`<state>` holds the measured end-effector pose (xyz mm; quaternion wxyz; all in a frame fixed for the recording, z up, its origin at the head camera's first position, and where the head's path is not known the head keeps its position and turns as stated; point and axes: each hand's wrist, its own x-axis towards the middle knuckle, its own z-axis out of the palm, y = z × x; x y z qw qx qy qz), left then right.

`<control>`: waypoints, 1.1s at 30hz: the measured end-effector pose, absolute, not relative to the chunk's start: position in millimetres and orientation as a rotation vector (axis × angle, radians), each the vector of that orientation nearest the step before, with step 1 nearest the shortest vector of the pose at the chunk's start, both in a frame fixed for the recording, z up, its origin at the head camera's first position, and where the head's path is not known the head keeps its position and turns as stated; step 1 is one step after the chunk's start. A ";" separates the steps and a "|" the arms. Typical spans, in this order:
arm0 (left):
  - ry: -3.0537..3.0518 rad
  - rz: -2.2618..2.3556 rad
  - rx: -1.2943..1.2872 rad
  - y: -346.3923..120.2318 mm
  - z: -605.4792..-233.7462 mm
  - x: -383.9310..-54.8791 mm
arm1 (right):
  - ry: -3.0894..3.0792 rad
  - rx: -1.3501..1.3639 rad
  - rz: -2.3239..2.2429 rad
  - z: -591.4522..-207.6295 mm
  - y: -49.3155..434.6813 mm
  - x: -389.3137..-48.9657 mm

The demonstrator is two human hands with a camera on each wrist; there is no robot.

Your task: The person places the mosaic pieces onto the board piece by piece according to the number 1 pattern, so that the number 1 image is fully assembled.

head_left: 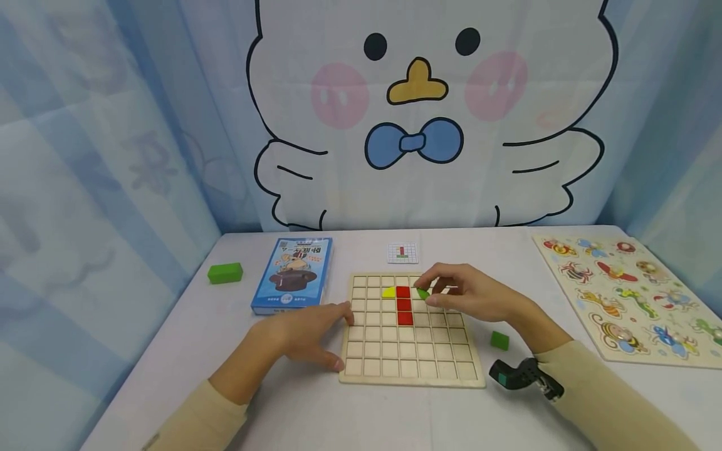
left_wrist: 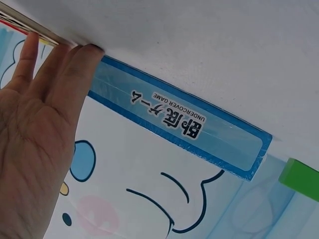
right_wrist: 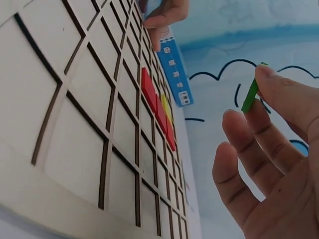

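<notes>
A wooden grid board (head_left: 417, 368) lies on the white table in front of me. A column of three red tiles (head_left: 404, 304) stands in its upper middle, and a yellow piece (head_left: 388, 293) sits to the left of the top one. My right hand (head_left: 470, 291) pinches a thin green tile (right_wrist: 250, 95) between thumb and fingertip, above the board's upper right part. Along the board's left edge, my left hand (head_left: 301, 332) rests with fingers and thumb extended, holding nothing. Another green tile (head_left: 499, 340) lies on the table right of the board.
Behind the board is a small pattern card (head_left: 402, 253). A blue game box (head_left: 293, 275) lies left of it, with a green block (head_left: 225, 273) farther left. On the right lies a board of insect pictures (head_left: 637, 300). A black device (head_left: 524, 374) sits by my right sleeve.
</notes>
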<state>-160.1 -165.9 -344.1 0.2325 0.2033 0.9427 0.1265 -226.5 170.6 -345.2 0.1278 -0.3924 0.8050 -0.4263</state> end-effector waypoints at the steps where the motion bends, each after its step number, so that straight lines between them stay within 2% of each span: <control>1: 2.588 0.349 0.557 -166.0 -344.2 -159.9 | 2.339 -1.147 -1.225 -345.8 167.4 -226.8; 19: 2.587 0.355 0.565 -164.9 -341.7 -159.5 | 2.343 -1.249 -1.007 -358.5 123.8 -219.7; 33: 2.575 0.413 0.563 -168.0 -342.9 -158.1 | 2.366 -1.196 -0.914 -365.4 103.2 -215.3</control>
